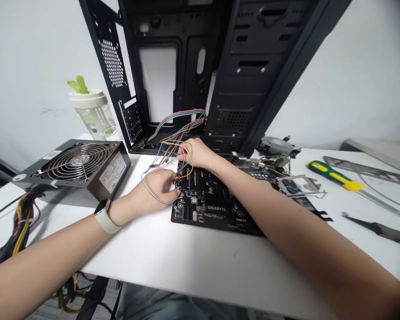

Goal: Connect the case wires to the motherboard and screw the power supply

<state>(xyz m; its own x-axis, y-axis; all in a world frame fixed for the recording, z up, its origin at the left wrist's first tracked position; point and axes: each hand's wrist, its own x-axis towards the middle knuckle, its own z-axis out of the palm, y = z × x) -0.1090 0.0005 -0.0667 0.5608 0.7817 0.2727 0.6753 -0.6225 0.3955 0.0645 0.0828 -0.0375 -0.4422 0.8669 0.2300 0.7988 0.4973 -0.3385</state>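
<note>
A black motherboard [216,218] lies flat on the white table. At its left edge is my left hand [158,186], thumb and fingers curled in at the board's rim. Just beyond, my right hand [196,153] reaches across the board, its fingers bent together near the upper left corner. Thin coloured wires [183,129] run from the computer case [216,66] and loop around both hands down to the board's edge. One pale wire crosses over my left hand. What lies between the fingertips of each hand is hidden.
A power supply [83,164] with bundled cables [20,218] sits at left, before a lidded cup [93,113]. A cooler fan [276,146] stands at the back right. A green and yellow screwdriver [336,175] and black tweezers [380,229] lie right; the table's front edge is near.
</note>
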